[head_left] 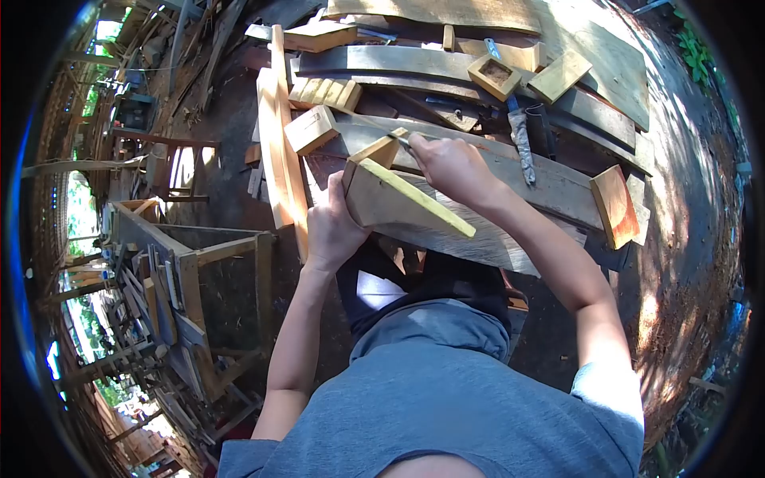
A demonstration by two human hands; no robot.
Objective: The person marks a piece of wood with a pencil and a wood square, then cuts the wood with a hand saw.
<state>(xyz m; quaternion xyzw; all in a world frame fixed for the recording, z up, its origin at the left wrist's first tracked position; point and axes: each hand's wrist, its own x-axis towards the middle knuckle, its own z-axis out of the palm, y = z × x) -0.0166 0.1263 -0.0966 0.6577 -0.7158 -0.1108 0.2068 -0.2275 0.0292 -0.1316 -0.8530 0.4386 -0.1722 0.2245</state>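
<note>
A wooden piece (398,203) with a pale yellow edge strip is tilted over the front of the plank workbench (510,163). My left hand (335,227) is closed around its left side, thumb up along the wood. Near the top of the piece, my right hand (453,166) is closed on a thin tool whose narrow dark end meets the wood's upper corner; most of the tool is hidden by the fingers. Just behind and to the left sits a small wooden block (311,130), with a grooved wooden block (325,94) beyond it.
Long light strips (279,151) lie along the bench's left side. Behind are a hollowed wooden box (494,76), a flat block (559,76) and a wrapped tool (521,143). A reddish block (614,205) rests at right. A wooden frame (191,271) with scrap wood stands at left.
</note>
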